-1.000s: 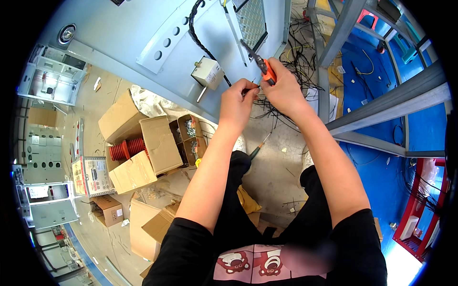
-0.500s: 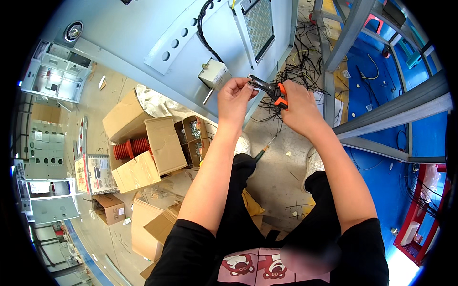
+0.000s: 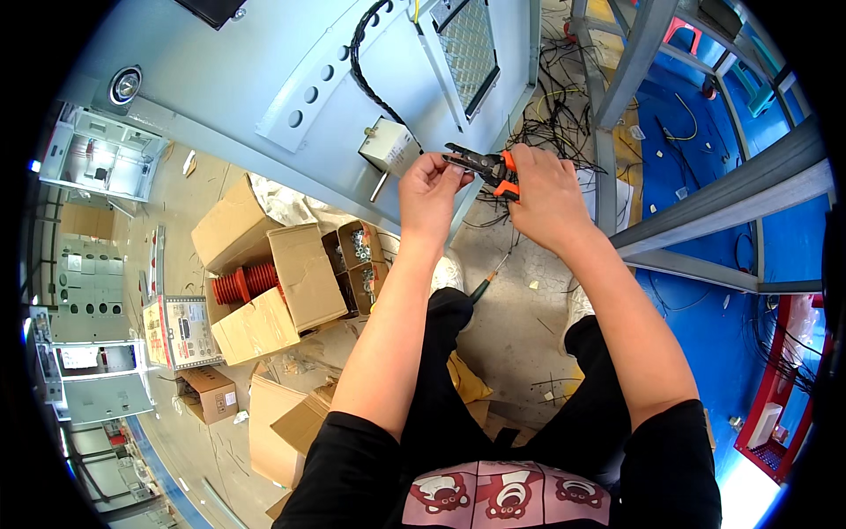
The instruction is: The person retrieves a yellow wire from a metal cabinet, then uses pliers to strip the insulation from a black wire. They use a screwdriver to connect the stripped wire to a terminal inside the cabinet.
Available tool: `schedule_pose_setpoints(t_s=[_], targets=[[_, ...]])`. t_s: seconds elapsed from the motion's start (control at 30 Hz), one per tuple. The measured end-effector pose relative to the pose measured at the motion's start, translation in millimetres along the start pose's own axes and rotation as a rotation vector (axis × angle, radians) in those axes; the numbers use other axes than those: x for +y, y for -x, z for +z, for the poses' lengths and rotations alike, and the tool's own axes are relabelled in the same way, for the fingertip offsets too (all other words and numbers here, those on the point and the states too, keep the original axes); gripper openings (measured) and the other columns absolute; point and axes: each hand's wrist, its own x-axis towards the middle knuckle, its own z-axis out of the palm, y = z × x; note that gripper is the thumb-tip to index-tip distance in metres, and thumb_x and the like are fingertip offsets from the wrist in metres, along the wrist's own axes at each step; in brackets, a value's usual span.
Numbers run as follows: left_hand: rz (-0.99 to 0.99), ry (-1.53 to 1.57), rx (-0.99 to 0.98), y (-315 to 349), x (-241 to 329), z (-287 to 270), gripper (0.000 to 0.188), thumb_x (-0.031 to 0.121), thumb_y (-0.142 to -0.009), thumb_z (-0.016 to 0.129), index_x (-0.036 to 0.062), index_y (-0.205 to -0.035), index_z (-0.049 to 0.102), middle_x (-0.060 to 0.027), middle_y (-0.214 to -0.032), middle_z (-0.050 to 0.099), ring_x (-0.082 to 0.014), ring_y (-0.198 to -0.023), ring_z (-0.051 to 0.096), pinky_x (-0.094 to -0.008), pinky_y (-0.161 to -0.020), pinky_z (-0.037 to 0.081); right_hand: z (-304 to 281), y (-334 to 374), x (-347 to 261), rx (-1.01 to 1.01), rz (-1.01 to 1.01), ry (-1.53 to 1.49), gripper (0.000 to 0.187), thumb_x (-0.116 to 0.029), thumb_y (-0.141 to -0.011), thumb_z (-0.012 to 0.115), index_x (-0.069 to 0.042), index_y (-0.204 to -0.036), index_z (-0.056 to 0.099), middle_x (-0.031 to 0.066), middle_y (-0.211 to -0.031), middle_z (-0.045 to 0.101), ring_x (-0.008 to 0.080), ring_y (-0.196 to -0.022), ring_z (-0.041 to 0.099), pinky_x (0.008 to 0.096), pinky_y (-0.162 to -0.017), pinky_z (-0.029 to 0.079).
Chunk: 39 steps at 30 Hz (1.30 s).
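My right hand (image 3: 548, 198) grips wire-stripper pliers (image 3: 483, 165) with orange handles and black jaws. The jaws point left and stand parted at the fingertips of my left hand (image 3: 426, 198). Thumb and forefinger of that hand are pinched together beside the jaws; whatever is between them is too small to make out. Just beyond my left hand, a small whitish box-shaped device (image 3: 390, 145) with a metal rod sits against a light grey cabinet panel (image 3: 220, 97). A black wrapped cable (image 3: 357, 57) runs down the panel to this device.
Open cardboard boxes (image 3: 304, 273) stand at the left, one holding red ribbed parts (image 3: 245, 284). Loose black wires (image 3: 560, 123) lie beyond my right hand. A grey metal frame (image 3: 723, 207) rises at the right. A screwdriver (image 3: 485, 284) lies on the floor between my feet.
The pliers' jaws have opened wider and the tool has shifted slightly left with my right hand. My left hand stays pinched, almost in the same place. The view has tilted a little.
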Motion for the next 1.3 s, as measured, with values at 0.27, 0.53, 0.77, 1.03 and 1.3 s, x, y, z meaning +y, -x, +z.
schedule_pose_setpoints(t_s=[0.27, 0.53, 0.77, 1.03, 1.3], targets=[[-0.012, -0.011, 0.039, 1.4, 1.8, 1.0, 0.006, 0.000, -0.096, 0.055, -0.0006, -0.096, 0.060, -0.0036, -0.093, 0.066, -0.0108, -0.083, 0.064, -0.0258, -0.081, 0.053, 1.4, -0.1, -2.5, -0.020, -0.005, -0.009, 0.039, -0.008, -0.071, 0.069, -0.004, -0.105, 0.049, 0.0129, -0.100, 0.059, 0.0303, -0.102, 0.057, 0.0424, -0.088, 0.042], [-0.020, -0.001, 0.051, 1.5, 0.9, -1.5, 0.008, 0.000, -0.097, 0.054, -0.0006, -0.100, 0.060, -0.0040, -0.094, 0.067, -0.0109, -0.083, 0.064, -0.0255, -0.080, 0.053, 2.2, -0.4, -4.6, 0.004, -0.008, -0.018, 0.041, -0.007, -0.070, 0.069, -0.003, -0.105, 0.050, 0.0127, -0.101, 0.058, 0.0302, -0.103, 0.056, 0.0423, -0.089, 0.042], [-0.003, -0.016, 0.056, 0.5, -2.1, -2.9, 0.008, 0.001, -0.097, 0.054, -0.0004, -0.101, 0.061, -0.0042, -0.094, 0.067, -0.0111, -0.083, 0.064, -0.0258, -0.081, 0.053, 3.5, 0.5, -4.9, 0.041, -0.005, -0.018, 0.041, -0.007, -0.068, 0.068, -0.003, -0.105, 0.051, 0.0125, -0.101, 0.057, 0.0299, -0.102, 0.056, 0.0416, -0.089, 0.041], [0.011, 0.014, 0.043, -0.2, -3.6, -4.6, 0.008, 0.000, -0.097, 0.054, -0.0001, -0.101, 0.061, -0.0043, -0.094, 0.067, -0.0115, -0.083, 0.065, -0.0260, -0.080, 0.053, 3.6, 0.7, -5.4, 0.024, 0.000, -0.015, 0.040, -0.006, -0.068, 0.067, -0.003, -0.105, 0.051, 0.0130, -0.102, 0.058, 0.0300, -0.104, 0.055, 0.0418, -0.089, 0.042], [0.022, 0.012, 0.027, 0.7, -3.4, -5.2, 0.007, 0.000, -0.097, 0.054, 0.0000, -0.099, 0.061, -0.0042, -0.094, 0.067, -0.0111, -0.083, 0.065, -0.0253, -0.080, 0.053, 1.1, 0.2, -7.3, -0.027, 0.009, -0.030, 0.039, -0.007, -0.070, 0.066, -0.003, -0.105, 0.050, 0.0132, -0.102, 0.058, 0.0305, -0.104, 0.056, 0.0419, -0.090, 0.042]])
